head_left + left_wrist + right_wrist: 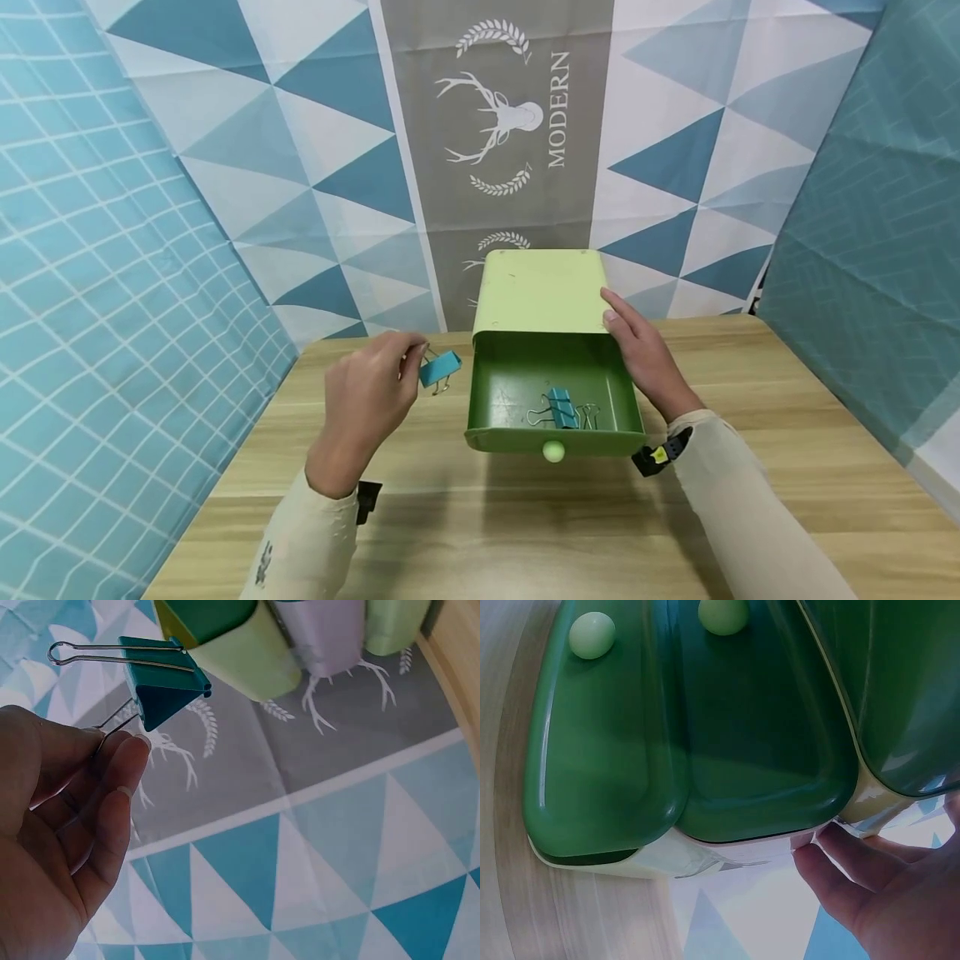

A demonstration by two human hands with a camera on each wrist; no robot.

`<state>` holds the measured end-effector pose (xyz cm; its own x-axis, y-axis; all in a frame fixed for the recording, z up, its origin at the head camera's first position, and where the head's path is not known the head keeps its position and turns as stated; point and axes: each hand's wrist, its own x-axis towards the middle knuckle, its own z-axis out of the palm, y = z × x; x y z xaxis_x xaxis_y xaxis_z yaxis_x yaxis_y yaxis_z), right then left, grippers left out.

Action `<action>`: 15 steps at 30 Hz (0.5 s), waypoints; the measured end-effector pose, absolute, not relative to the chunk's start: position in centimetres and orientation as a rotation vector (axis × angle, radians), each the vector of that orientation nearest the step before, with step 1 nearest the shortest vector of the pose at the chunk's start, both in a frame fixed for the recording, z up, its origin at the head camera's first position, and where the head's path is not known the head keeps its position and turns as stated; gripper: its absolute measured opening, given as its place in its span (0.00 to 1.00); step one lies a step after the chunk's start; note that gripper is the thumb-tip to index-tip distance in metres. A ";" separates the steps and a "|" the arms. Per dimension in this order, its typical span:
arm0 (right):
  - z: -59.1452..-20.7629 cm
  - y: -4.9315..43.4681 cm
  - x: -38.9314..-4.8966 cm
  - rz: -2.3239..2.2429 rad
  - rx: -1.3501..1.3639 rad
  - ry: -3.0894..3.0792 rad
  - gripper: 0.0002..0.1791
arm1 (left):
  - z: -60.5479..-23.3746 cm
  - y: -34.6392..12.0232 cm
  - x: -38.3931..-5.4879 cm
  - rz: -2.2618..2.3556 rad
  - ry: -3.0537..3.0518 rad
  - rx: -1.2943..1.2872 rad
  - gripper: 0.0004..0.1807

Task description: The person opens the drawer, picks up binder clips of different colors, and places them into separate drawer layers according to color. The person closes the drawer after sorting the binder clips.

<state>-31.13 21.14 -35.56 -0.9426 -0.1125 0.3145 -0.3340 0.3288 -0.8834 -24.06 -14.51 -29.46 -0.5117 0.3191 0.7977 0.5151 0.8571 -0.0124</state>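
Note:
My left hand (371,387) pinches a blue-green binder clip (440,368) by one of its wire handles. It holds the clip in the air, left of a drawer unit (543,287) with a pale green top. In the left wrist view the clip (154,679) has its other wire handle sticking out above. The unit's top drawer (495,392), dark green inside, is pulled out, and blue-green binder clips (562,408) lie near its front wall. My right hand (652,358) rests against the unit's right side, and its fingertips touch that side in the right wrist view.
Below the open drawer are two closed green drawers with round knobs (592,635). The unit stands on a wooden table (750,467) near its back edge. Behind hangs a patterned cloth (660,125), with a blue grid-patterned cloth (90,292) along the left.

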 end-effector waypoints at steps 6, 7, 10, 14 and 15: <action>-35.5 21.1 -31.1 1.657 0.416 -2.382 0.30 | -28.7 -13.3 -24.2 -0.291 -2.105 -0.639 0.04; -35.5 21.1 -31.1 1.656 0.412 -2.384 0.30 | -28.6 -13.1 -24.3 -0.288 -2.097 -0.646 0.04; -35.6 21.2 -31.2 1.659 0.410 -2.382 0.31 | -28.3 -12.3 -24.4 -0.274 -2.078 -0.676 0.04; -35.6 21.1 -31.2 1.661 0.413 -2.381 0.31 | -28.1 -11.2 -24.6 -0.265 -2.072 -0.726 0.05; -35.6 21.1 -31.3 1.661 0.413 -2.381 0.31 | -28.1 -10.9 -24.7 -0.269 -2.075 -0.735 0.05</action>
